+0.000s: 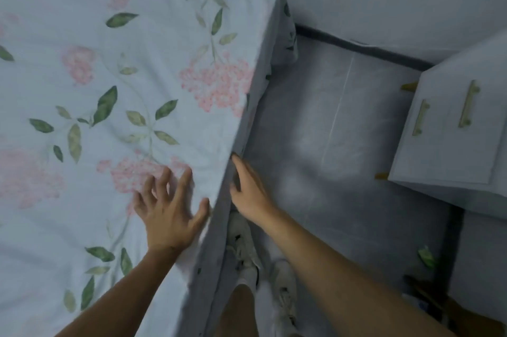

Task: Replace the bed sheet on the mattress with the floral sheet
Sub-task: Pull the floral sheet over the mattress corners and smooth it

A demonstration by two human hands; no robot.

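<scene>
The floral sheet (115, 68), white with pink blossoms and green leaves, covers the top of the mattress and hangs over its right side (258, 95). My left hand (167, 207) lies flat on the sheet near the bed's right edge, fingers spread and straight. My right hand (247, 188) reaches down beside the edge, its fingers straight against the hanging side of the sheet. Whether the fingertips are tucked under the fabric is hidden.
A grey tiled floor (343, 144) runs along the right of the bed. A white bedside cabinet (450, 128) with gold handles stands at the right. My white shoes (263, 268) are on the floor by the bed. A green scrap (426, 255) lies near the lower right.
</scene>
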